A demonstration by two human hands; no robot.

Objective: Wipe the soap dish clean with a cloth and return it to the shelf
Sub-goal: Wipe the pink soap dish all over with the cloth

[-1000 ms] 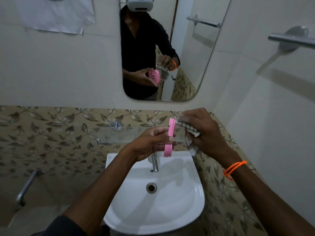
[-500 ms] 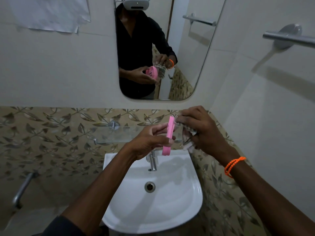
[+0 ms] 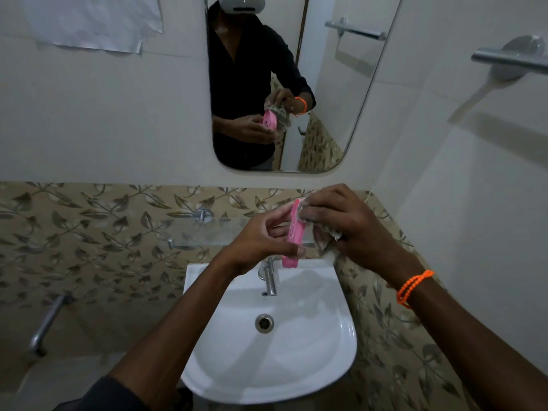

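A pink soap dish stands on edge above the sink, seen side-on. My left hand grips it from the left, thumb near its lower end. My right hand holds a crumpled patterned cloth pressed against the dish's right face near the top. The glass shelf runs along the leaf-patterned wall just behind my hands. The wall mirror shows the dish's holed face and the cloth on it.
A white sink with a chrome tap sits directly below my hands. A metal towel bar juts from the right wall. A pipe tap sticks out low on the left wall. Paper hangs top left.
My right hand with the cloth has shifted up along the dish's right face to its top. The left hand keeps its grip, and the dish stays on edge.
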